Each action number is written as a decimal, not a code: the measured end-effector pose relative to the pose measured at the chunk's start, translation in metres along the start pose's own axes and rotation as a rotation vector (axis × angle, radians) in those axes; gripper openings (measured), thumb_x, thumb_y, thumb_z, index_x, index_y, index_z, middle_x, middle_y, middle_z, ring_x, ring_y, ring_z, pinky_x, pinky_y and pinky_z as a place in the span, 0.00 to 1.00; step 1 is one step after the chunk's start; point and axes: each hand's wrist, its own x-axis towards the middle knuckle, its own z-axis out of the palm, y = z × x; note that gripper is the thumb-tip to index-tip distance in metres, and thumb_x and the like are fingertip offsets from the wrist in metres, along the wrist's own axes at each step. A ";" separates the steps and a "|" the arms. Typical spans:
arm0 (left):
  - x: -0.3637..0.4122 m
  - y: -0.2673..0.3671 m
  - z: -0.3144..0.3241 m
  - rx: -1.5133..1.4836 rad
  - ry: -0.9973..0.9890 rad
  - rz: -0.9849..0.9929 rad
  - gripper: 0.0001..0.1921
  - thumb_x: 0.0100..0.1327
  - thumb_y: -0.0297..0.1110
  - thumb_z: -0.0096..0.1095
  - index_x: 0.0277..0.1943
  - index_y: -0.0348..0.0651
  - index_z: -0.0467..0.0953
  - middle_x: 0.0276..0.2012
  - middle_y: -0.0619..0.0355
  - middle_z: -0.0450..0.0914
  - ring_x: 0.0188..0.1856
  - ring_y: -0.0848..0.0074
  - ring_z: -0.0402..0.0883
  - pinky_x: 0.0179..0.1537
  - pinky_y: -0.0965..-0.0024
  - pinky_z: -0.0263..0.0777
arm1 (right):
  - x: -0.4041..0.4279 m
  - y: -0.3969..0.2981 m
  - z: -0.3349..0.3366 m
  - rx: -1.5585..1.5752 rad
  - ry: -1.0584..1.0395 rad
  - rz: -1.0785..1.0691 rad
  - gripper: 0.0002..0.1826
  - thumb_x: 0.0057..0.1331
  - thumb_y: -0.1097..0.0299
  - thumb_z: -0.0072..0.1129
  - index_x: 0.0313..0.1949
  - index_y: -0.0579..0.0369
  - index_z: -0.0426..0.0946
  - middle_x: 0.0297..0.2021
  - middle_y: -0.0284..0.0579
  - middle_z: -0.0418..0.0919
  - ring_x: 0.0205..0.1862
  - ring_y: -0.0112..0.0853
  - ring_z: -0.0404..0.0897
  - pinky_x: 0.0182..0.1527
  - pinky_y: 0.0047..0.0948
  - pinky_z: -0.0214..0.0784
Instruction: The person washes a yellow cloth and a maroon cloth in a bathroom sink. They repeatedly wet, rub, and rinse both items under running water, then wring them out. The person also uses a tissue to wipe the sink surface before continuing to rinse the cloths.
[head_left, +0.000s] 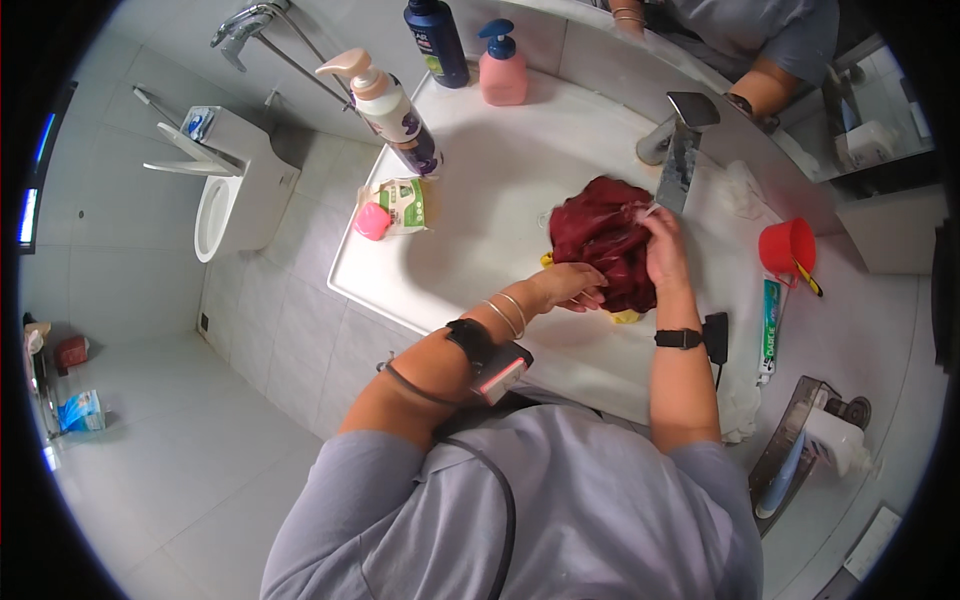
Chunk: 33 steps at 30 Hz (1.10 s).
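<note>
A wet, dark red cloth (604, 232) lies bunched in the white sink basin (472, 247), below the metal faucet (679, 150). My left hand (577, 286) is at the cloth's lower left side, its fingers partly curled against the fabric; whether they grip it is unclear. At the right edge of the cloth, my right hand (664, 244) pinches the fabric between thumb and fingers. Some yellow material (625, 317) shows from under the red cloth near both hands.
Left on the sink's rim are a pink soap (372, 221), a soap wrapper (405, 204) and a white pump bottle (390, 112). Behind stand a dark blue bottle (439, 45) and a pink pump bottle (502, 71). A red cup (786, 246) and toothpaste tube (769, 326) are at right.
</note>
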 end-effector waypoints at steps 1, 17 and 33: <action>0.002 -0.001 0.004 -0.084 -0.005 0.030 0.15 0.65 0.44 0.50 0.49 0.45 0.73 0.38 0.60 0.79 0.36 0.77 0.79 0.41 0.71 0.74 | -0.001 -0.009 -0.002 0.088 -0.019 -0.085 0.10 0.57 0.73 0.56 0.40 0.56 0.74 0.34 0.33 0.75 0.41 0.23 0.72 0.49 0.23 0.61; 0.039 -0.018 0.016 -0.513 0.252 0.124 0.11 0.66 0.44 0.45 0.41 0.49 0.70 0.32 0.62 0.73 0.28 0.81 0.70 0.26 0.77 0.64 | -0.046 0.010 0.072 -1.084 0.167 -0.571 0.14 0.54 0.65 0.60 0.17 0.57 0.68 0.15 0.47 0.68 0.18 0.38 0.68 0.25 0.33 0.62; 0.030 0.037 -0.024 -0.681 0.287 0.134 0.23 0.67 0.45 0.49 0.58 0.40 0.62 0.55 0.44 0.68 0.52 0.62 0.72 0.49 0.65 0.71 | -0.017 -0.010 0.018 -1.474 0.132 -0.760 0.08 0.56 0.67 0.62 0.32 0.55 0.76 0.38 0.47 0.77 0.41 0.39 0.76 0.47 0.35 0.68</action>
